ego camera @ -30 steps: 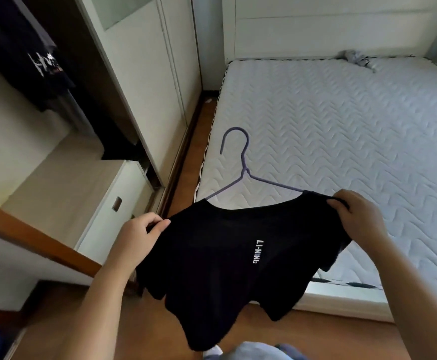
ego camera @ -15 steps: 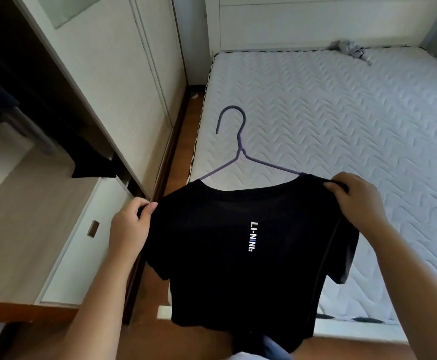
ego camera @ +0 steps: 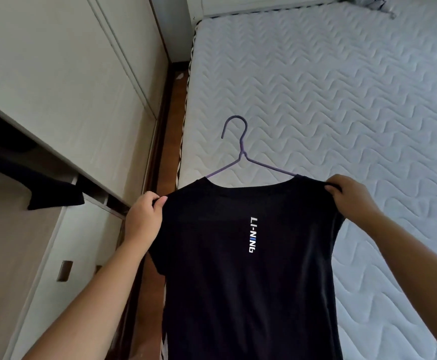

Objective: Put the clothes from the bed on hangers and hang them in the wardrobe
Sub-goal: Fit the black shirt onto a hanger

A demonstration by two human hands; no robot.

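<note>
A black T-shirt (ego camera: 238,281) hangs on a purple wire hanger (ego camera: 242,152), held up in the air over the near left edge of the bed (ego camera: 342,100). The hook and both sloping arms of the hanger stand clear above the collar. White lettering runs down the middle of the shirt. The shirt's left shoulder lies over the narrow strip of brown floor (ego camera: 172,131) between bed and wardrobe door (ego camera: 69,87). Its right shoulder lies over the quilted white mattress. The left hand (ego camera: 143,219) grips the left shoulder seam, fingers curled over the fabric. The right hand (ego camera: 350,198) grips the right shoulder the same way. To the left, the wardrobe stands open below the white door, with a dark garment (ego camera: 53,194) hanging inside above a drawer front (ego camera: 64,271). A small grey item (ego camera: 376,3) lies on the bed's far corner.
</note>
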